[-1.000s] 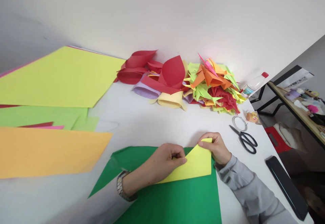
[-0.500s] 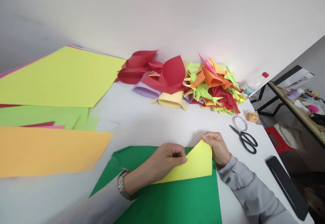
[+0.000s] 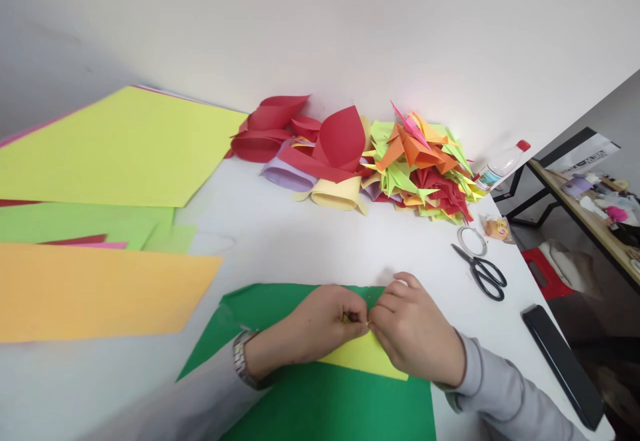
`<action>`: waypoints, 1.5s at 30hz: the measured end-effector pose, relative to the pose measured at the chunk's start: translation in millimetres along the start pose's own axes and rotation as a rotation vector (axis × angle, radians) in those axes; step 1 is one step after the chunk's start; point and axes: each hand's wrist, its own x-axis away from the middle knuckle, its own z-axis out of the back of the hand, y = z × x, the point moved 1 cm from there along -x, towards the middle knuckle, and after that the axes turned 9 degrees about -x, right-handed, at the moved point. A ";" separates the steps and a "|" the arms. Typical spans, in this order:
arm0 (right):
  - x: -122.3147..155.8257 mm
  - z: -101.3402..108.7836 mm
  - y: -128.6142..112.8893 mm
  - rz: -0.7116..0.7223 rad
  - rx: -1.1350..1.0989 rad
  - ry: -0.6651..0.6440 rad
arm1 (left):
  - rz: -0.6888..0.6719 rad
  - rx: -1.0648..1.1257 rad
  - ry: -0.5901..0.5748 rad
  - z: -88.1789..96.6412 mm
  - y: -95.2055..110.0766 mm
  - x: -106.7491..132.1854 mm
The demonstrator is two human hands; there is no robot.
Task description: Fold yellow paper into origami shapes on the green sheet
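A piece of yellow paper (image 3: pixel 373 356) is held above a green sheet (image 3: pixel 330 404) on the white table. My left hand (image 3: pixel 325 324), with a metal watch at the wrist, pinches the paper's upper edge between thumb and fingers. Right beside it, my right hand (image 3: pixel 417 331) is closed on the same edge, the fingertips of both hands almost meeting. The knuckles hide most of the paper's top and its right corner. Black-handled scissors (image 3: pixel 483 273) lie to the right of my right hand.
At the back are rolled red, purple and cream papers (image 3: pixel 335 148) and a heap of folded paper shapes (image 3: pixel 420 168). Large yellow (image 3: pixel 115 148) and orange sheets (image 3: pixel 100 294) lie left. Tape (image 3: pixel 472 241), a bottle (image 3: pixel 503 161) and a black case (image 3: pixel 563 368) line the right.
My right hand has moved left and in from the paper's right corner to meet my left hand. The paper's right side has swung down. My left hand has hardly moved.
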 end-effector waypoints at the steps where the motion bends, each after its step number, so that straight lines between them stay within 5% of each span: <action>1: -0.1 -2.3 0.1 -0.008 -0.012 -0.019 | -0.026 -0.031 0.005 -0.3 0.4 0.3; 8: -3.1 -1.7 11.1 -0.075 -0.326 -0.096 | -0.138 -0.132 -0.030 -0.6 3.8 4.0; 18: -0.2 16.4 64.1 -0.253 -0.958 -0.263 | -0.107 0.106 -0.113 11.5 4.9 5.4; 24: 4.4 9.1 91.6 -0.309 -1.257 -0.177 | -0.063 0.188 -0.149 14.1 1.4 4.1; 28: 4.5 10.3 93.1 -0.330 -1.301 -0.062 | -0.059 0.166 -0.126 13.7 2.6 3.9; 33: 0.7 12.8 72.6 -0.357 -1.142 -0.167 | 0.014 0.152 -0.019 8.1 1.1 0.7; 41: 2.8 4.7 94.8 -0.611 -1.202 0.164 | 0.157 0.403 0.218 16.6 -13.5 -3.7; 45: -0.7 9.3 86.7 -0.479 -0.803 0.482 | 0.214 0.369 0.322 20.2 -13.3 -3.0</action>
